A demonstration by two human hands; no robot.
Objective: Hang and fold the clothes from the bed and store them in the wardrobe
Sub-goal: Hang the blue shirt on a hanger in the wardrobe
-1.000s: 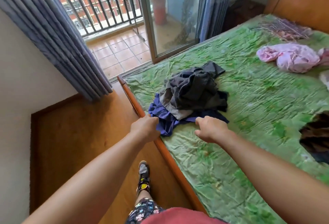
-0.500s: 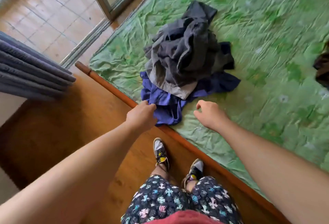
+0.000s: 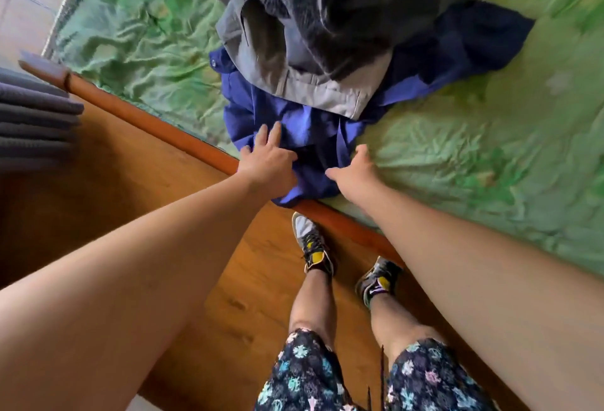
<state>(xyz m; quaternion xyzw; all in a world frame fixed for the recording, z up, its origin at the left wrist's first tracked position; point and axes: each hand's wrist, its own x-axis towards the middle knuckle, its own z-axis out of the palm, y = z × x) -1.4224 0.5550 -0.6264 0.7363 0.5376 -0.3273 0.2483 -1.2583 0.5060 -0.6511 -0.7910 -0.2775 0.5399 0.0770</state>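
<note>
Grey garment partly beyond top edge

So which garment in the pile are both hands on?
The blue garment at the bottom, hanging over the bed's edge. The left hand and right hand touch it; the grey clothes lie on top, untouched.

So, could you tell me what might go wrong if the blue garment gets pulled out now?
The grey garment lies piled on the blue garment, so pulling may drag or tumble it. The blue hem overhangs the wooden bed rail and could slip to the floor. The left hand and right hand rest open on the cloth, not gripping, so it may slide.
</note>
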